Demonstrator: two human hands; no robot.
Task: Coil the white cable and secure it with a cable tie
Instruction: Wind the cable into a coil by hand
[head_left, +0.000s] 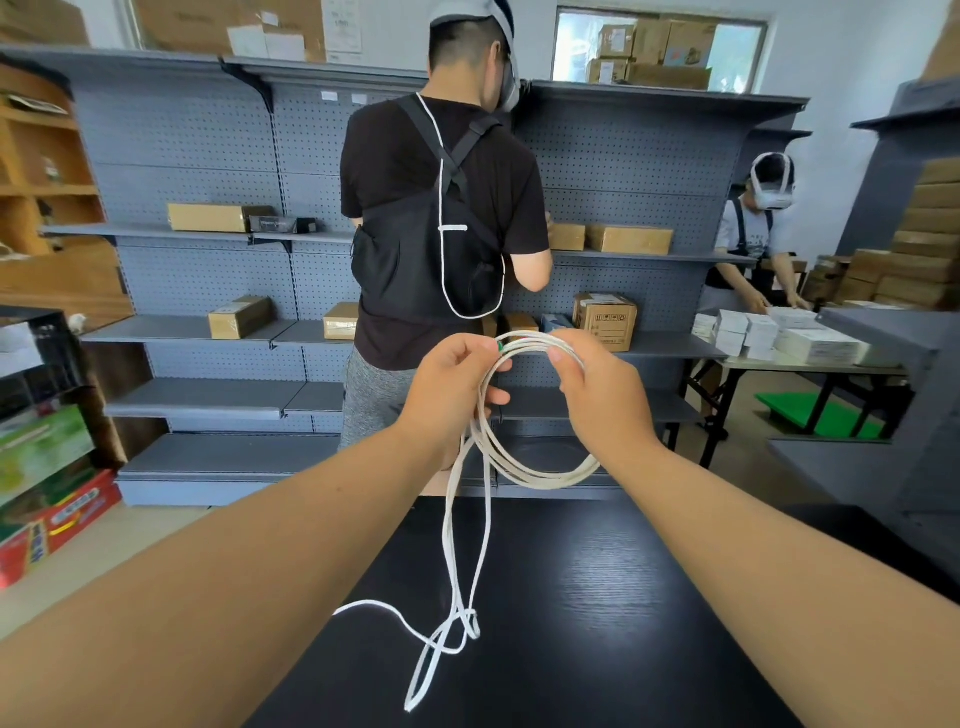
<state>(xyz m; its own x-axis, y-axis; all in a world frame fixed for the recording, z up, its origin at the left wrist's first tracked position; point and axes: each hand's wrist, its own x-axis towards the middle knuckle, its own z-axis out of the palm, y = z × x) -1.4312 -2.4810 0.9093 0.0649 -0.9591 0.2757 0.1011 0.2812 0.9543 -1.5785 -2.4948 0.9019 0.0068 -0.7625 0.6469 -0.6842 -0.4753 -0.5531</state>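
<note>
A person's two hands held a white cable (544, 481) up above a black table (623, 597). The left hand (457, 387) pinched the top of several loose loops between thumb and fingers, beside a small green piece (500, 346). The right hand (597, 395) curled its fingers round the same loops just beside it. The uncoiled length hung down, its tangled end lying on the table. Behind stood grey shelving (208, 332) with cardboard boxes (239, 316).

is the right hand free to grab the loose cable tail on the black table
Probably not yet: the right hand grips the coil, as does the left hand. Nothing blocks the way down to the loose tail on the table, so letting go should suffice.
</note>
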